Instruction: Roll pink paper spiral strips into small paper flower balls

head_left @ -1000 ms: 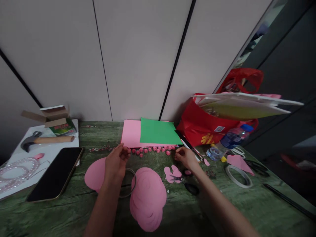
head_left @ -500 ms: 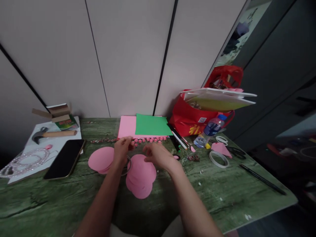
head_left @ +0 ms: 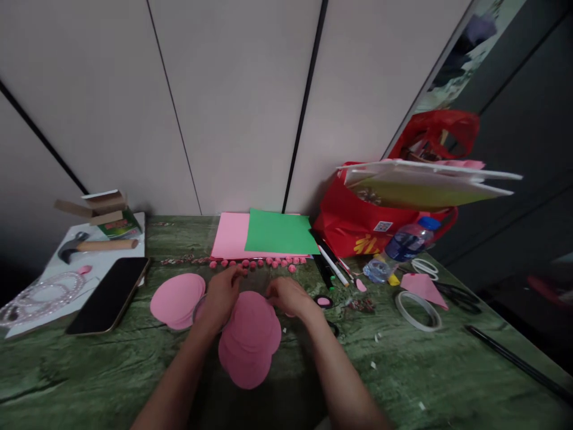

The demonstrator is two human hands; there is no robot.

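My left hand (head_left: 222, 297) is closed, fingertips pinched beside a row of small pink balls (head_left: 253, 263); a pink spot shows at the tips, but whether it is held cannot be told. My right hand (head_left: 290, 295) has its fingers curled down just past the far right edge of a pile of pink paper circles (head_left: 251, 340); what is in them is hidden. Under its palm a bit of pink shows. Left of my left wrist lies a second stack of pink circles (head_left: 178, 298), with a clear ring (head_left: 197, 307) partly under the wrist.
Pink paper (head_left: 230, 233) and a green sheet (head_left: 282, 233) lie against the wall. On the right are a red bag (head_left: 342, 221), a bottle (head_left: 400, 248), a tape roll (head_left: 418, 312) and scissors (head_left: 459, 295). A phone (head_left: 110, 295) and a hammer (head_left: 98, 245) lie left.
The view has shifted slightly, so the table things appear lower and spread outward. My right hand has come lower in the picture, its fingers more curled. My left hand stays pinched by the pink balls.
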